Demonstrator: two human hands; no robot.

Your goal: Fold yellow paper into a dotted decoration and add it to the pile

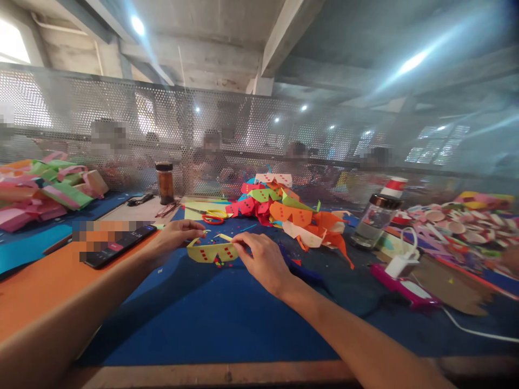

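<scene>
Between my two hands is a yellow folded paper cut-out (211,254), marked with small red squares. My left hand (181,236) has its fingers closed at the cut-out's left end. At the right end, the thumb and fingers of my right hand (264,263) pinch the paper. The piece is held just over the blue table cover (211,319), where tiny coloured paper scraps lie scattered. Just beyond it rests a pair of scissors (214,217) with orange and yellow handles. A pile of similar paper cut-outs (290,213) in orange, red, green and white stands behind my right hand.
A phone (121,246) lies on orange sheets (36,300) at left. Folded papers (68,194) are heaped behind. A brown jar (164,183) stands near the perforated screen (235,121). To the right are a clear bottle (373,224), a pink power strip (405,289) and paper pieces (454,221).
</scene>
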